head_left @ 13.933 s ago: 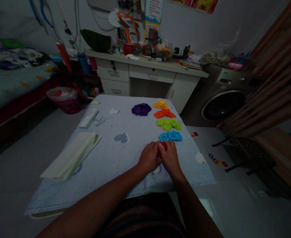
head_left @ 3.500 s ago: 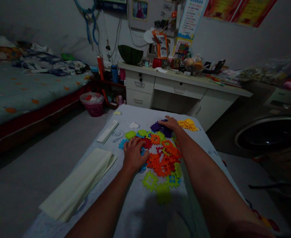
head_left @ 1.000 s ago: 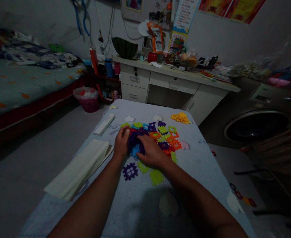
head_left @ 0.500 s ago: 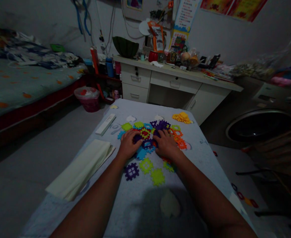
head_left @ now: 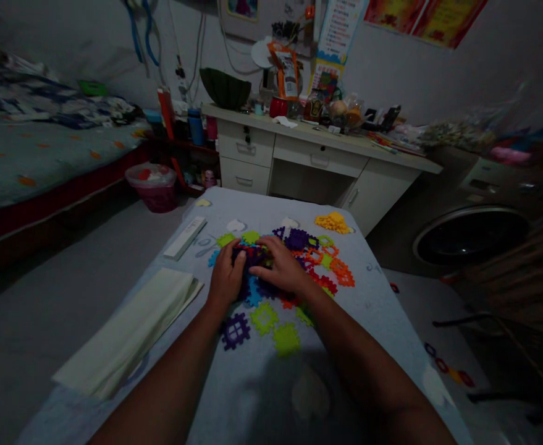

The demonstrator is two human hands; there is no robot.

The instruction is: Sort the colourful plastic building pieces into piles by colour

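On the table (head_left: 364, 352) lies a mixed pile (head_left: 315, 255) of toothed plastic pieces, purple, green, blue, red and orange, overlapping and mostly flat. At the pile's left part is the left hand (head_left: 226, 272), fingers curved and part open, thumb raised towards the right. Over the pile's middle is the right hand (head_left: 281, 266), thumb and fingers well apart, facing the left one. Dark purple pieces show between the hands; poor light prevents telling whether either has hold of one.

Nearer the person than the pile lie a purple piece (head_left: 235, 330) with a four-pane opening, a green frame (head_left: 264, 317) and a solid green piece (head_left: 286, 339). Beyond the pile, to its right and apart from it, is a yellow heap (head_left: 333, 222). Left of the pile are a white box (head_left: 185, 238) and, nearer the person, a folded cloth (head_left: 127, 334). Well beyond the pile stands a desk (head_left: 320, 151).
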